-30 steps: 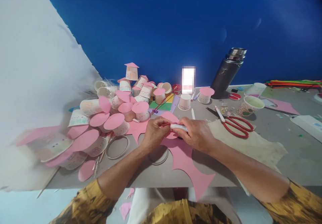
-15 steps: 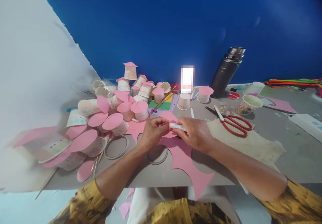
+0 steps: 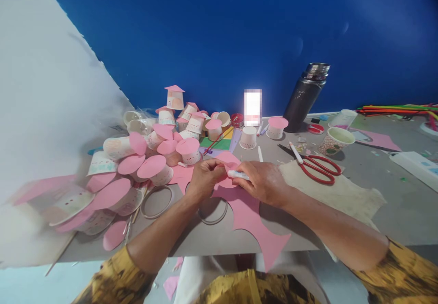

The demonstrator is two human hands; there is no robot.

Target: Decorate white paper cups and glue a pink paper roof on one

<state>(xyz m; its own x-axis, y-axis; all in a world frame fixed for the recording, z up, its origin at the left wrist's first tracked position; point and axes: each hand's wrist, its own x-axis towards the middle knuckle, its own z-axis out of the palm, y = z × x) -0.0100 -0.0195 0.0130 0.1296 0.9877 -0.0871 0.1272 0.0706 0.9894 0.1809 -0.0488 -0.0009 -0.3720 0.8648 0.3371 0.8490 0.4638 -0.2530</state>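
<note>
A deep blue wall stands behind a grey bench littered with craft work. Near the front edge, about midway along it, the left hand and right hand meet over one pink disc. The left fingers are closed in a pinch on the disc's left rim. The right fingers are wrapped around one white marker.

The marker's long axis runs nearly parallel to the front edge. Its free end points left towards the left fingers and lies on the disc, just beside them. The disc lies between the two hands and touches both. It rests on one pink offcut sheet that hangs over the front edge.

Two rings lie flat, one left of the left forearm and one partly under it. Towards the back left corner is a heap of paper cups, well over a dozen, many capped with pink discs. Right of the hands lie one pair of red scissors on a beige cloth, then one patterned cup. One dark flask stands at the back edge.
</note>
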